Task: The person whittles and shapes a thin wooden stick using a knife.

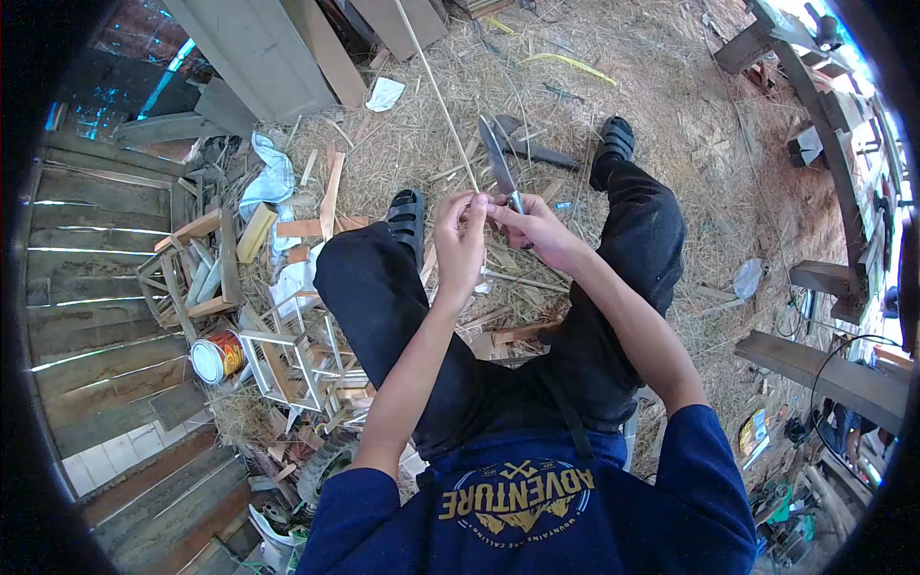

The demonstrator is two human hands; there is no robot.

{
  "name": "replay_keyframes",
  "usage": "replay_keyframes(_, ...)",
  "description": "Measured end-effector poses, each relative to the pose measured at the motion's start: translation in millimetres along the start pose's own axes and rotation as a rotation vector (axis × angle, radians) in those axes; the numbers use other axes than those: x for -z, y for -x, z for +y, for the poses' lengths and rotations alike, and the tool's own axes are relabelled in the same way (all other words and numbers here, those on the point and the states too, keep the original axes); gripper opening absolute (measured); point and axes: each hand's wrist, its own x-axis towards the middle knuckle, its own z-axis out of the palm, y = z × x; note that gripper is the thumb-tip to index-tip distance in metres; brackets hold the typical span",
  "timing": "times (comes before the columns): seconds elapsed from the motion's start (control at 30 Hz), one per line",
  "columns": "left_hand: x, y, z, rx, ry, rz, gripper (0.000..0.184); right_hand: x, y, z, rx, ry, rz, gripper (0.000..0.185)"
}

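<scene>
My left hand point(461, 244) is closed around the near end of a long, thin wooden strip point(436, 88), which runs up and away past the top edge. My right hand point(543, 233) grips a knife point(499, 165) by its handle, blade pointing away from me. The two hands meet at the fingertips, between and just beyond my knees. The blade lies to the right of the strip, apart from it along most of its length. Fingers hide the strip's near end and part of the knife handle. Beyond the hands, a dark tool with a broad head point(546, 154) lies on the ground.
Shavings and straw cover the ground point(661, 115). Left are a white wooden frame point(292, 369), a paint can point(218, 356) and wood offcuts. Large boards point(254, 57) lean at the upper left. A thick beam point(824, 376) and a bench edge point(832, 125) stand right.
</scene>
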Motion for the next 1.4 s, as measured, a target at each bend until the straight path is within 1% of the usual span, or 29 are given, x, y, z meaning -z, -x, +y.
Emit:
replay_keyframes(0.07, 1.2, -1.2, -0.1, -0.06, -0.056, 0.045, 0.028, -3.7, 0.5, -2.7, 0.015, 0.05, 0.012, 0.026)
replay_keyframes(0.1, 2.0, -1.9, 0.1, -0.09, -0.084, 0.067, 0.029, -3.3, -0.4, -3.4, 0.029, 0.103, 0.054, 0.027)
replay_keyframes(0.17, 7.6, -6.0, -1.7, 0.055, 0.063, 0.005, 0.029, 0.4, -2.3, -6.2, 0.055, 0.212, 0.143, 0.028)
replay_keyframes(0.2, 9.7, -7.9, 2.1, 0.128, 0.137, -0.027, 0.029, 0.5, -2.5, -9.1, 0.133, 0.324, 0.173, 0.034)
replay_keyframes(0.3, 12.2, -8.8, 15.8, 0.158, 0.26, -0.034, 0.028, 16.2, -4.7, -13.3, 0.123, 0.248, 0.211, 0.038)
replay_keyframes(0.33, 11.3, -8.5, 14.4, 0.182, 0.317, -0.042, 0.028, 20.5, -6.5, -10.5, 0.144, 0.236, 0.254, 0.042)
replay_keyframes(0.4, 9.7, -8.1, 11.3, 0.23, 0.431, -0.055, 0.027, 24.7, -6.1, -8.6, 0.341, 0.55, 0.333, 0.042)
replay_keyframes(0.43, 10.2, -7.5, 10.9, 0.237, 0.425, -0.073, 0.027, 25.0, -5.9, -8.7, 0.441, 0.708, 0.371, 0.043)
replay_keyframes(0.53, 11.6, -6.6, 12.3, 0.257, 0.37, -0.112, 0.027, 17.5, 4.1, -14.3, 0.446, 0.85, 0.379, 0.044)
replay_keyframes(0.63, 12.5, -7.0, 14.3, 0.275, 0.273, -0.124, 0.028, 11.3, 7.8, -16.2, 0.55, 0.923, 0.344, 0.044)
replay_keyframes(0.7, 13.1, -7.0, 13.2, 0.287, 0.259, -0.134, 0.027, 8.0, 14.5, -20.7, 0.499, 1.004, 0.309, 0.043)
replay_keyframes(0.73, 12.2, -7.6, 12.6, 0.198, 0.212, -0.12, 0.026, 7.2, 15.7, -22.4, 0.474, 1.044, 0.291, 0.042)
replay_keyframes(0.8, 8.7, -7.8, 11.2, 0.022, 0.119, -0.095, 0.024, 7.6, 14.3, -20.5, 0.49, 1.115, 0.255, 0.041)
replay_keyframes(0.83, 7.9, -7.4, 10.4, 0.042, 0.108, -0.1, 0.024, 7.5, 13.9, -19.5, 0.497, 1.15, 0.239, 0.04)
replay_keyframes(0.9, 6.5, -6.7, 8.5, 0.081, 0.084, -0.11, 0.023, 5.8, 12.8, -17.8, 0.59, 1.159, 0.219, 0.037)
replay_keyframes(1.0, 3.5, -4.3, -2.4, 0.132, 0.164, -0.172, 0.022, 4.9, 10.2, -16.0, 0.666, 1.204, 0.194, 0.034)
replay_keyframes(1.1, 3.9, -1.6, -2.8, 0.274, 0.253, -0.219, 0.023, 3.0, 8.8, -16.9, 0.704, 1.218, 0.164, 0.029)
replay_keyframes(1.2, 1.9, -0.6, -0.9, 0.266, 0.292, -0.206, 0.025, 2.1, 11.7, -22.1, 0.715, 1.237, 0.15, 0.026)
replay_keyframes(1.3, 4.6, 0.0, 10.8, 0.127, 0.14, -0.209, 0.026, 7.3, 12.0, -21.9, 0.756, 1.279, 0.143, 0.028)
replay_keyframes(1.4, 6.3, -1.3, -3.7, 0.133, 0.117, -0.269, 0.029, 13.6, 12.6, -20.8, 0.784, 1.315, 0.158, 0.03)
